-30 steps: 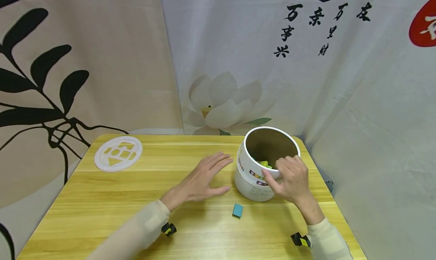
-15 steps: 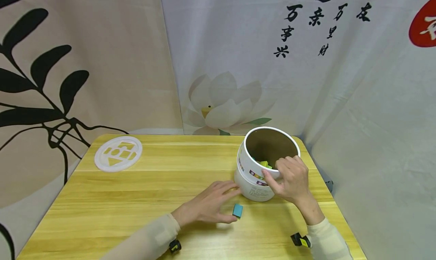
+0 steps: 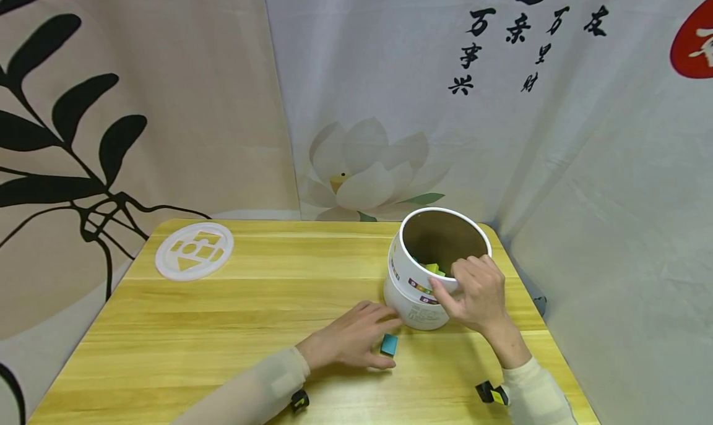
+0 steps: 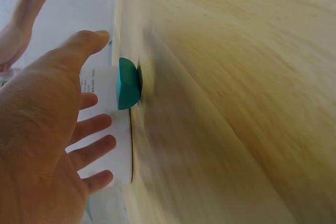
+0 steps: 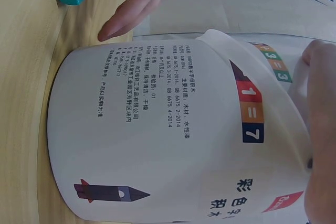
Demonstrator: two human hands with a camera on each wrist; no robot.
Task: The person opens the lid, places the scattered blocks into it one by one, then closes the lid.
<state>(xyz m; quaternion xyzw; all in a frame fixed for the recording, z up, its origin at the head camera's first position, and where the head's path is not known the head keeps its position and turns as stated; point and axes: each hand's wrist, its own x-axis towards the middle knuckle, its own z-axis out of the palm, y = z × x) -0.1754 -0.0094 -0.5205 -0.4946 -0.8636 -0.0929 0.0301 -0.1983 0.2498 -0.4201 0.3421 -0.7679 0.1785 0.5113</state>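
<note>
A teal block [image 3: 388,344] with a rounded side lies on the table in front of the white bucket [image 3: 419,313]. My left hand [image 3: 356,337] hovers low around it, thumb on the near side and fingers spread on the far side. In the left wrist view a gap shows between this hand and the teal block [image 4: 128,84]. My right hand [image 3: 476,292] grips the bucket's near rim, fingers over the edge and thumb outside. Yellow-green blocks [image 3: 432,268] show inside the bucket; its deeper contents are hidden.
A white round plate [image 3: 194,252] with cut-out shapes lies at the table's far left corner. Behind the wooden table [image 3: 267,245] hangs a printed cloth [image 3: 367,72]. The bucket stands near the table's right edge.
My left hand has moved right and toward the near edge, from left of the bucket to around the teal block. The right hand and bucket stay where they were.
</note>
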